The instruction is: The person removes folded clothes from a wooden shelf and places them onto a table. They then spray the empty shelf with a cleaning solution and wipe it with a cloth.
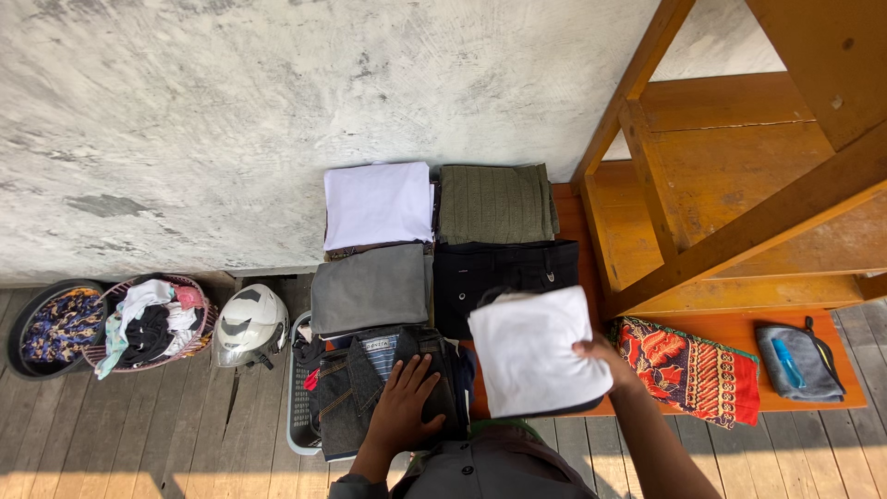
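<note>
Head view, looking down: left hand (407, 405) lies flat, fingers spread, pressing on folded dark denim (356, 393) atop a grey basket (297, 420). Right hand (605, 356) grips the right edge of a folded white cloth (531, 351), fingers closed on it, holding it just right of the left hand, over the orange bench (739, 328). Beyond the left hand sit a folded grey garment (370, 288) and a white one (377, 203); beyond the right hand's cloth, a black garment (504, 268) and an olive one (494, 203). Right of the right hand, touching near the wrist, lies a red patterned cloth (688, 370), then a grey pouch (799, 360). Far left of the left hand: white helmet (249, 323), laundry basket (152, 323).
</note>
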